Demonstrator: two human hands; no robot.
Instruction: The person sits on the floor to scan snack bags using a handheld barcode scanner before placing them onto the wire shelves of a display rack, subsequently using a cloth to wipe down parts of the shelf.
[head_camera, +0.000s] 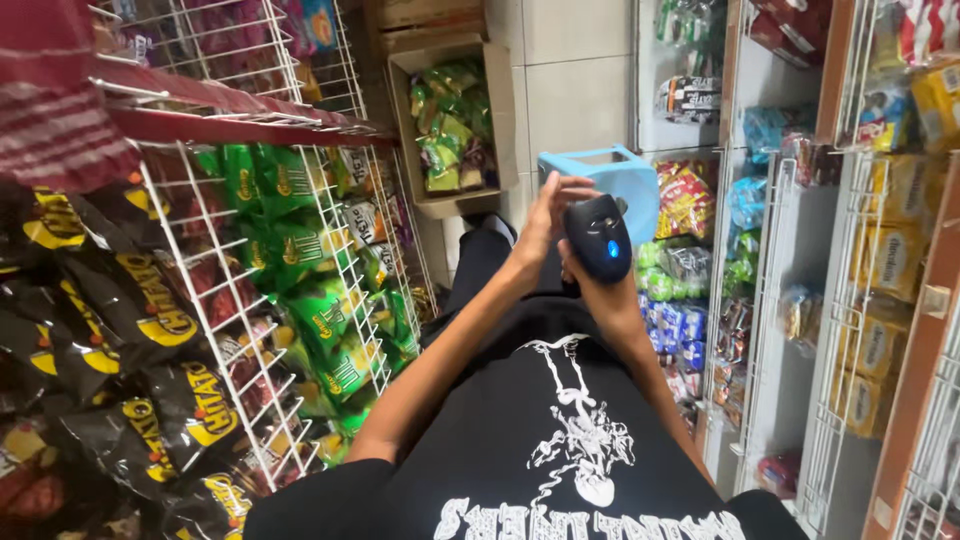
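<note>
We see the right hand (590, 290) wrapped around a black scanner (598, 237), the left hand (545, 222) with loose fingers touching its top. Beyond, a cardboard box (402, 130) holds green snack bags (450, 125); wire racks (330, 250) carry more.

View: head camera, single, worn on the person's head. Direction: steeply downward along the chest and arms into a shop aisle. Range: close; the black printed shirt (560, 450) is cut by the lower edge. Framed left: white wire rack (300, 260) of snack bags. Framed right: shelving (790, 300). Top centre: tiled floor (570, 90). No second view is supplied.
</note>
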